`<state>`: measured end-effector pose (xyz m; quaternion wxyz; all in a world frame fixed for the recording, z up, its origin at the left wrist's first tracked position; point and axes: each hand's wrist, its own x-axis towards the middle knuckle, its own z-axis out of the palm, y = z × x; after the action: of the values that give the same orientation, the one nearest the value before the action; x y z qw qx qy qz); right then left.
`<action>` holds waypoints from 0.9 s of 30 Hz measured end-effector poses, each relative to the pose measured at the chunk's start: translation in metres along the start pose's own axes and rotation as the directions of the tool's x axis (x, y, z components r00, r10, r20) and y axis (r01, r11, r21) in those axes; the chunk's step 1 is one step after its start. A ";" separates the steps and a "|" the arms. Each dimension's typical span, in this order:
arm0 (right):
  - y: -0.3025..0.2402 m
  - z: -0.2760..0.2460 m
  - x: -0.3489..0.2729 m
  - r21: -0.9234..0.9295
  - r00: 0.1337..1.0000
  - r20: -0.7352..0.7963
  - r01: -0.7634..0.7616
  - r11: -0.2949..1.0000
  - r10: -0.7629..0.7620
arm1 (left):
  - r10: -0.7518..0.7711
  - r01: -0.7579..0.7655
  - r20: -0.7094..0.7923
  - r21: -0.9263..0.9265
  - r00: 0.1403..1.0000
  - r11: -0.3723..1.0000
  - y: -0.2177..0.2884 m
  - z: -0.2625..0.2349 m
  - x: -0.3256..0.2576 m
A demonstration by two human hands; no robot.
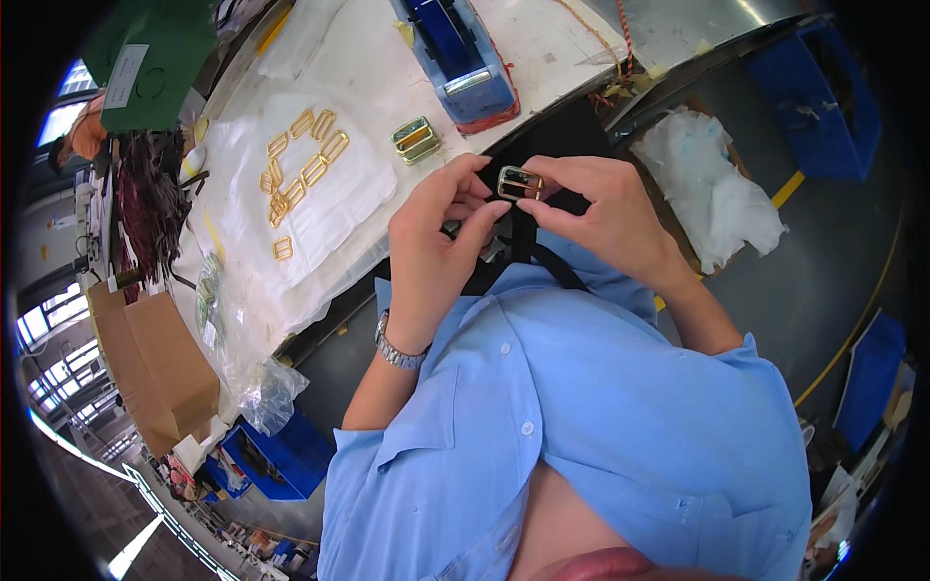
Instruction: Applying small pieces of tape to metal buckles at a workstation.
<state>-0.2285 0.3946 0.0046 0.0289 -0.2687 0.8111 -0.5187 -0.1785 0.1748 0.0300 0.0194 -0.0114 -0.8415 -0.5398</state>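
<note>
Between the thumb and fingers of my right hand (605, 208) is a shiny metal buckle (519, 183), rectangular with rounded corners and gold at its edge. My left hand (441, 218) is beside it with thumb and fingers curled together, the thumb tip close to the buckle's left side. What these fingers hold, if anything, I cannot make out. On the table edge just beyond my left hand lies a thicker gold buckle piece (416, 140). Further left, several thin gold slide buckles (313, 170) lie scattered on a white sheet (358, 184).
A blue tape dispenser (484, 97) stands on the table (552, 58) beyond my hands. To the right is an open carton with white plastic wrapping (693, 184), near a blue bin (819, 107). Crumpled clear plastic (271, 395) and a brown cardboard box (160, 358) are at the left.
</note>
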 end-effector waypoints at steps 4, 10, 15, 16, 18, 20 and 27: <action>-0.001 0.003 0.001 -0.120 0.980 0.094 0.188 0.975 -0.178 | 0.240 -0.282 0.178 0.276 0.954 0.919 -0.001 -0.018 -0.004; -0.004 0.016 0.002 -0.183 0.944 0.143 0.320 0.930 -0.297 | 0.338 -0.416 0.262 0.354 0.904 0.838 -0.006 -0.030 -0.007; -0.007 0.019 0.003 -0.112 0.950 0.210 0.259 0.959 -0.232 | 0.399 -0.491 0.294 0.398 0.868 0.775 -0.009 -0.035 -0.010; -0.009 0.020 0.004 -0.086 0.960 0.215 0.200 0.976 -0.178 | 0.393 -0.484 0.288 0.420 0.873 0.768 -0.009 -0.037 -0.010; -0.014 0.021 0.006 -0.007 0.975 0.175 0.138 0.990 -0.135 | 0.386 -0.475 0.280 0.445 0.879 0.759 -0.010 -0.044 -0.007; -0.022 0.020 0.007 0.070 0.988 0.142 0.057 0.996 -0.067 | 0.381 -0.384 0.116 0.511 0.917 0.769 -0.013 -0.054 0.003; -0.070 -0.020 0.012 0.477 0.923 0.363 -0.068 0.876 -0.126 | 0.507 -0.384 -0.002 0.650 0.862 0.656 -0.041 -0.074 0.052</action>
<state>-0.2168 0.3832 0.0771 0.2447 -0.3614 0.6309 -0.6415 -0.2309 0.0905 0.0264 0.2319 -0.1612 -0.9374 -0.2037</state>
